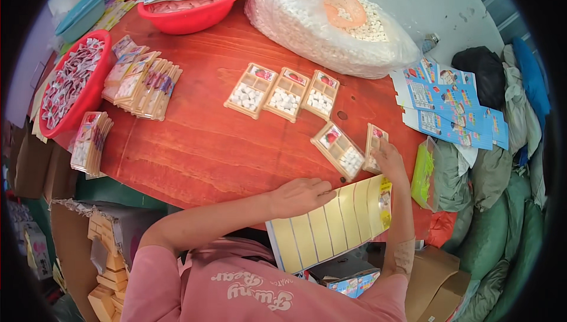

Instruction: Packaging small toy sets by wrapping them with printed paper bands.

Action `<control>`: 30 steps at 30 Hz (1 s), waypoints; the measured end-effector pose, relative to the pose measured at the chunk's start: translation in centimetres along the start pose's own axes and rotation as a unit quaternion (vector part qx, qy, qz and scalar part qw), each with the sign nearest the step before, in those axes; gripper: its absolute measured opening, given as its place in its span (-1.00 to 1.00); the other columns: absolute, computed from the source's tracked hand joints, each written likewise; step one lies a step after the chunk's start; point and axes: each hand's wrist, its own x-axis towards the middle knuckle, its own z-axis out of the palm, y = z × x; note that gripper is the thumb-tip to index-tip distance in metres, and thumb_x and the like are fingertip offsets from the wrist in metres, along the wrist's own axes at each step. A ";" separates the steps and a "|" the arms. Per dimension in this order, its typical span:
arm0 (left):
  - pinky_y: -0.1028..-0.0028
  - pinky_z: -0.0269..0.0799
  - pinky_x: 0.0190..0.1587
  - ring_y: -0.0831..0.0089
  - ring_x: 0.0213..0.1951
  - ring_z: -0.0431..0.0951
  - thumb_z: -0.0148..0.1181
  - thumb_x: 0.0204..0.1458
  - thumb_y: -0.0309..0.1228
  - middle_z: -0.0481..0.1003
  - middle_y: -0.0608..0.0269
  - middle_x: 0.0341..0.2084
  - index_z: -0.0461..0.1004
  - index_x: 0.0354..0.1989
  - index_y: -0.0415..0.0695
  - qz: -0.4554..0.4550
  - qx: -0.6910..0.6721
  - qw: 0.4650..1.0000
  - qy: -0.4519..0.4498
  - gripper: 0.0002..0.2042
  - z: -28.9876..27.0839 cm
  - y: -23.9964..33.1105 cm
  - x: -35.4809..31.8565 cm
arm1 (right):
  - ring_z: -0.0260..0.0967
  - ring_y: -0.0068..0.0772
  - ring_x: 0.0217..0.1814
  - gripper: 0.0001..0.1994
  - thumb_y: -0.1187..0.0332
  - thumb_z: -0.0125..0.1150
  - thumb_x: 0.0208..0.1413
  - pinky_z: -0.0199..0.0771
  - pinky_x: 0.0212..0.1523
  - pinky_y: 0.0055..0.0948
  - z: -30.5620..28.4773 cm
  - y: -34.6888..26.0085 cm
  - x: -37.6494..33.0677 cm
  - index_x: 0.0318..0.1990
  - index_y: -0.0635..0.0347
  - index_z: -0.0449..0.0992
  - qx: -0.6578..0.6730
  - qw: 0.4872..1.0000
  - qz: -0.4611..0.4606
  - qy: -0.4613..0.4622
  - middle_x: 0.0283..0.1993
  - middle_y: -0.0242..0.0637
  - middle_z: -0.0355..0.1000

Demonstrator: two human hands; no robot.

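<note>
My right hand [387, 159] has its fingers closed on the side of a small tan plastic tray [373, 139], which bears a strawberry picture and is partly hidden by the hand. Beside it lies a similar tray [339, 152], slanted, with white pellets in its near compartments. My left hand [300, 197] lies on the far edge of a yellow sticker sheet [331, 227] with its fingers stretched rightward. That sheet slopes over the table's near edge, a printed picture at its right end. Farther off, three trays [285, 95] with white pellets stand side by side.
A clear bag of white pellets [289, 21] holds an orange scoop [342, 4]. Red basins [107, 56] with small packets, stacked packed trays [142, 83] and blue printed cards [449, 103] surround the red table [195, 145]. A green container [423, 174] stands at the right edge.
</note>
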 end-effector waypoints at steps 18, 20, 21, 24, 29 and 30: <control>0.24 0.39 -0.17 0.15 -0.19 0.49 0.03 -0.03 -0.49 0.49 0.11 -0.22 0.44 -0.10 -0.12 -0.149 -0.075 0.986 -0.020 -0.72 -9.1 -5.3 -2.8 | 0.39 -0.58 -0.22 -0.73 0.33 0.10 0.11 0.38 -0.20 -0.53 -0.7 -5.0 -7.0 -0.09 0.31 0.46 0.217 0.967 -0.115 -0.068 -0.23 -0.29 0.49; 0.23 0.40 -0.16 0.15 -0.17 0.47 0.01 -0.03 -0.47 0.48 0.12 -0.27 0.45 -0.13 -0.10 -0.192 -0.040 0.980 -0.021 -0.74 -8.5 -5.6 -3.7 | 0.33 -0.68 -0.27 -0.76 0.44 0.13 0.08 0.35 -0.26 -0.63 0.3 -5.3 -8.6 -0.09 0.30 0.46 0.236 0.959 -0.115 -0.103 -0.25 -0.40 0.47; 0.23 0.40 -0.16 0.15 -0.17 0.47 0.01 -0.03 -0.47 0.48 0.12 -0.27 0.45 -0.13 -0.10 -0.191 -0.042 0.981 -0.024 -0.74 -8.3 -4.8 -3.8 | 0.33 -0.68 -0.28 -0.77 0.44 0.12 0.09 0.35 -0.28 -0.64 1.1 -5.5 -9.1 -0.10 0.31 0.46 0.267 0.954 -0.086 -0.109 -0.27 -0.41 0.47; 0.19 0.42 -0.25 0.11 -0.21 0.49 0.05 0.00 -0.36 0.46 0.12 -0.34 0.45 -0.25 -0.09 -0.184 -0.022 0.983 0.013 -0.83 -5.7 -2.0 -2.9 | 0.33 -0.69 -0.30 -0.82 0.47 0.12 0.09 0.36 -0.30 -0.64 3.6 -6.9 -9.3 -0.16 0.33 0.47 0.320 0.938 -0.061 -0.119 -0.30 -0.43 0.47; 0.14 0.38 -0.35 0.08 -0.36 0.51 0.07 0.02 -0.32 0.50 0.10 -0.47 0.48 -0.38 -0.14 -0.276 -0.077 0.958 0.032 -0.84 -2.9 -0.4 -0.9 | 0.42 -0.33 -0.26 -0.79 0.50 0.18 -0.04 0.42 -0.27 -0.45 5.2 -9.0 -9.1 -0.19 0.23 0.51 0.164 0.957 -0.229 0.074 -0.30 -0.24 0.46; 0.14 0.37 -0.37 0.09 -0.38 0.52 0.07 0.02 -0.32 0.51 0.10 -0.51 0.48 -0.41 -0.15 -0.299 -0.090 0.949 0.044 -0.83 -2.8 -0.2 -0.9 | 0.40 -0.27 -0.23 -0.78 0.50 0.19 -0.06 0.43 -0.27 -0.41 5.1 -9.3 -9.4 -0.19 0.20 0.51 0.062 0.939 -0.295 0.164 -0.26 -0.25 0.44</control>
